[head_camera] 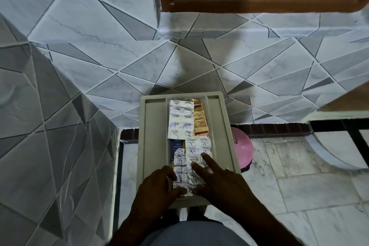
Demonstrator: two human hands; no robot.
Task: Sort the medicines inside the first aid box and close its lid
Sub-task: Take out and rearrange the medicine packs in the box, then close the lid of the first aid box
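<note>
A grey plastic first aid box [223, 126] lies open in front of me, its middle compartment filled with medicine strips. A large silver blister strip [180, 120] sits at the far end beside an orange-labelled strip [200, 121]. Nearer me lie two more silver foil strips [196, 152] over a dark blue packet [176, 146]. My left hand [157, 191] rests on the near end of the foil strips, fingers curled on them. My right hand [221, 181] presses on the right foil strip with fingers spread flat.
Grey and white tiled walls rise on the left and ahead. A wooden window frame [259, 4] with white bars sits at the top. A pink round object [242, 150] lies on the marble floor, partly under the box's right side. My grey clothing fills the bottom.
</note>
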